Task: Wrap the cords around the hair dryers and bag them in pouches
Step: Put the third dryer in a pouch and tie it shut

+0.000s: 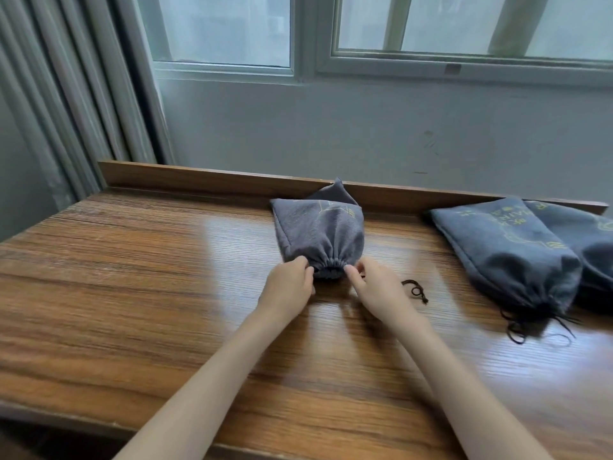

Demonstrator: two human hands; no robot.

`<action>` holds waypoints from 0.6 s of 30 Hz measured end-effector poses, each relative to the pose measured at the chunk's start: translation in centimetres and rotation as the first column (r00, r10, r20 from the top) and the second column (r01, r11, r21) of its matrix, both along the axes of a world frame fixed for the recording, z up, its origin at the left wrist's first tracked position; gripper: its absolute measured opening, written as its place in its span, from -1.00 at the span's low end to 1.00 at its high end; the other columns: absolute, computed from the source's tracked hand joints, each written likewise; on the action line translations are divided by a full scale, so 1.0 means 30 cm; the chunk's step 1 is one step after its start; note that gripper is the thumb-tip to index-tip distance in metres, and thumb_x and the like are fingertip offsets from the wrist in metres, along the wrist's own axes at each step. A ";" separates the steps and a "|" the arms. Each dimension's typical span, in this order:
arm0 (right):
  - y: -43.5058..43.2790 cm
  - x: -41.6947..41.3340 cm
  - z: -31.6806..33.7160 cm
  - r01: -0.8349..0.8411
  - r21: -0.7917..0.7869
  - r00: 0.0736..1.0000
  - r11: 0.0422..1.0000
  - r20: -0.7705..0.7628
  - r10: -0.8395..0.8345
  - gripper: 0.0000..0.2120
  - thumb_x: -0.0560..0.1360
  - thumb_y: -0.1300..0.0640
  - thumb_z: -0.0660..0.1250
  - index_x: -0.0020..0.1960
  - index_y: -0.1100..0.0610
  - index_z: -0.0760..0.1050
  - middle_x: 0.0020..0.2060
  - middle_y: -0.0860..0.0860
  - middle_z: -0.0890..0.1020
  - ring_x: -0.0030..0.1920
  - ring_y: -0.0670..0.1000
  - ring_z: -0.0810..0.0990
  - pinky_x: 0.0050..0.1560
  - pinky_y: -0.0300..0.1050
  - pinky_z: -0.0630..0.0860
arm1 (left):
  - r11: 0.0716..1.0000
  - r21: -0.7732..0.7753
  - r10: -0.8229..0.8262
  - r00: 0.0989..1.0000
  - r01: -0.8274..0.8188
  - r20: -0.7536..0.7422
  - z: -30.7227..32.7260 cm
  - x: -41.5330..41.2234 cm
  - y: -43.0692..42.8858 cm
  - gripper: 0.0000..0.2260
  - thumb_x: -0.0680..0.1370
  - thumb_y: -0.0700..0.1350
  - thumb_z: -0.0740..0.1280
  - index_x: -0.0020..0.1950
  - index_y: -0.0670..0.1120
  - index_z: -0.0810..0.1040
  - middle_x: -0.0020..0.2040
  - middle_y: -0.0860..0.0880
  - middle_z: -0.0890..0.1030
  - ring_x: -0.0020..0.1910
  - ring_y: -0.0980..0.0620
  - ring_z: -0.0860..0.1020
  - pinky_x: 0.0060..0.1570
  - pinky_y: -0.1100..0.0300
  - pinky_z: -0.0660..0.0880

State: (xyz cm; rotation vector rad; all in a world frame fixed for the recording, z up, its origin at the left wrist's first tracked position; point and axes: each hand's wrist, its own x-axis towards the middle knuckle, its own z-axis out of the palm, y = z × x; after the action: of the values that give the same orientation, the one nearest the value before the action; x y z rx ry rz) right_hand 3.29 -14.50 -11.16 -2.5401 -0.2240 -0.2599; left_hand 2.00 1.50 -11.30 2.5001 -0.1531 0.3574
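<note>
On the wooden table (132, 293), 2 closed pouches (504, 257) lie at right. The left hand (290, 282) and the right hand (373, 287) each pinch the gathered mouth of the middle pouch (318, 230).

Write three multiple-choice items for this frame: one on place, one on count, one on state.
1. Where do the two untouched pouches lie? A) right end of the table B) left end C) windowsill
2. How many pouches show? A) two B) three C) four
3. The mouth of the middle pouch is: A) wide open B) gathered, pinched by left hand and right hand C) folded flat

Answers: 1 A, they overlap by the right edge. 2 B, one centre, two right. 3 B, fingers grip puckered fabric.
</note>
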 end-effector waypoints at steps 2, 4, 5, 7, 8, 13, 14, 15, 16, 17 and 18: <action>0.003 0.002 0.001 0.004 -0.035 1.000 0.999 0.002 -0.004 -0.71 0.57 -0.01 0.19 -0.26 0.11 0.37 -0.29 0.07 0.55 -0.12 0.15 0.53 -0.22 -0.06 0.29 | 0.990 -0.137 0.012 0.995 -0.026 -0.098 0.003 0.017 -0.004 -0.72 0.59 -0.18 0.15 -0.33 -0.10 0.34 -0.22 -0.19 0.62 -0.21 -0.18 0.53 -0.13 0.08 0.42; -0.004 0.006 0.001 0.000 -0.002 1.000 1.000 0.006 0.000 -0.67 0.55 -0.02 0.22 -0.36 0.07 0.34 -0.39 -0.02 0.48 -0.21 0.08 0.50 -0.26 -0.07 0.29 | 0.923 -0.371 0.000 0.965 -0.101 -0.264 0.013 0.028 -0.004 -0.73 0.57 -0.19 0.16 -0.33 -0.11 0.44 -0.40 -0.06 0.51 -0.48 -0.02 0.42 -0.33 0.19 0.34; -0.010 0.008 0.000 -0.007 0.021 1.000 1.000 0.006 0.007 -0.66 0.54 -0.02 0.24 -0.38 0.05 0.33 -0.42 -0.05 0.45 -0.25 0.05 0.47 -0.27 -0.08 0.29 | 0.842 -0.517 -0.042 0.935 -0.157 -0.353 0.020 0.025 -0.004 -0.74 0.57 -0.20 0.17 -0.33 -0.12 0.46 -0.51 0.00 0.38 -0.60 0.07 0.30 -0.45 0.25 0.27; -0.026 0.016 0.001 -0.031 0.103 0.999 0.994 -0.005 0.032 -0.71 0.53 0.03 0.27 -0.36 0.03 0.38 -0.47 -0.09 0.43 -0.30 -0.01 0.45 -0.26 -0.08 0.30 | 0.650 -0.713 -0.131 0.886 -0.262 -0.444 0.032 0.021 0.002 -0.75 0.58 -0.21 0.17 -0.30 -0.16 0.44 -0.60 0.08 0.20 -0.69 0.18 0.13 -0.62 0.38 0.08; -0.034 0.019 0.000 -0.044 0.153 0.999 0.987 -0.009 0.046 -0.74 0.53 0.05 0.28 -0.33 0.04 0.42 -0.48 -0.11 0.42 -0.34 -0.05 0.43 -0.25 -0.08 0.31 | 0.579 -0.761 -0.151 0.878 -0.294 -0.454 0.034 0.020 0.008 -0.75 0.60 -0.21 0.16 -0.28 -0.17 0.43 -0.63 0.11 0.17 -0.70 0.21 0.11 -0.67 0.39 0.03; -0.080 0.026 -0.013 -0.061 0.204 0.998 0.977 0.036 0.055 -0.80 0.53 0.06 0.29 -0.27 0.01 0.52 -0.52 -0.08 0.41 -0.41 -0.09 0.38 -0.25 -0.04 0.36 | 0.359 -0.853 -0.203 0.860 -0.379 -0.468 0.056 0.023 0.036 -0.71 0.63 -0.18 0.13 -0.29 -0.18 0.36 -0.68 0.13 0.14 -0.74 0.22 0.08 -0.74 0.41 -0.03; -0.085 0.028 -0.014 -0.063 0.211 0.998 0.975 0.041 0.056 -0.80 0.52 0.07 0.29 -0.28 0.01 0.52 -0.53 -0.07 0.40 -0.42 -0.09 0.37 -0.26 -0.04 0.35 | 0.356 -0.852 -0.207 0.856 -0.385 -0.473 0.056 0.022 0.040 -0.71 0.63 -0.18 0.13 -0.29 -0.17 0.35 -0.68 0.13 0.14 -0.74 0.22 0.07 -0.74 0.41 -0.03; -0.085 0.031 -0.015 -0.069 0.228 0.997 0.971 0.044 0.061 -0.79 0.52 0.08 0.30 -0.29 0.01 0.51 -0.54 -0.07 0.38 -0.43 -0.10 0.36 -0.27 -0.05 0.33 | 0.349 -0.853 -0.212 0.854 -0.387 -0.475 0.056 0.024 0.042 -0.71 0.63 -0.18 0.12 -0.29 -0.17 0.35 -0.67 0.13 0.14 -0.74 0.22 0.07 -0.74 0.41 -0.03; -0.083 0.031 -0.018 -0.076 0.255 0.997 0.964 0.045 0.067 -0.78 0.52 0.10 0.30 -0.31 0.02 0.51 -0.54 -0.08 0.37 -0.44 -0.12 0.34 -0.27 -0.06 0.30 | 0.332 -0.859 -0.224 0.852 -0.390 -0.474 0.054 0.027 0.046 -0.72 0.63 -0.17 0.12 -0.29 -0.17 0.35 -0.67 0.12 0.15 -0.74 0.22 0.08 -0.74 0.41 -0.02; -0.079 0.030 -0.024 -0.076 0.276 0.997 0.958 0.042 0.067 -0.76 0.52 0.12 0.30 -0.33 0.01 0.49 -0.55 -0.09 0.36 -0.44 -0.14 0.34 -0.27 -0.08 0.29 | 0.300 -0.868 -0.255 0.844 -0.395 -0.472 0.054 0.029 0.049 -0.72 0.63 -0.17 0.12 -0.28 -0.17 0.36 -0.66 0.12 0.15 -0.73 0.22 0.09 -0.75 0.41 -0.01; -0.075 0.028 -0.031 -0.076 0.286 0.997 0.955 0.041 0.067 -0.73 0.52 0.13 0.29 -0.35 -0.02 0.46 -0.55 -0.10 0.36 -0.43 -0.15 0.33 -0.26 -0.09 0.28 | 0.258 -0.882 -0.306 0.832 -0.396 -0.463 0.056 0.028 0.050 -0.73 0.63 -0.17 0.12 -0.27 -0.17 0.36 -0.64 0.11 0.17 -0.72 0.22 0.10 -0.75 0.42 0.01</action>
State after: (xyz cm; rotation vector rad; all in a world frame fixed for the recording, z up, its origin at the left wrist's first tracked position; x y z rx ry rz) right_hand 4.13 -16.76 -12.09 -2.2369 -0.2686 -0.2816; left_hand 2.85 2.99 -9.62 1.1839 0.3308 -0.2730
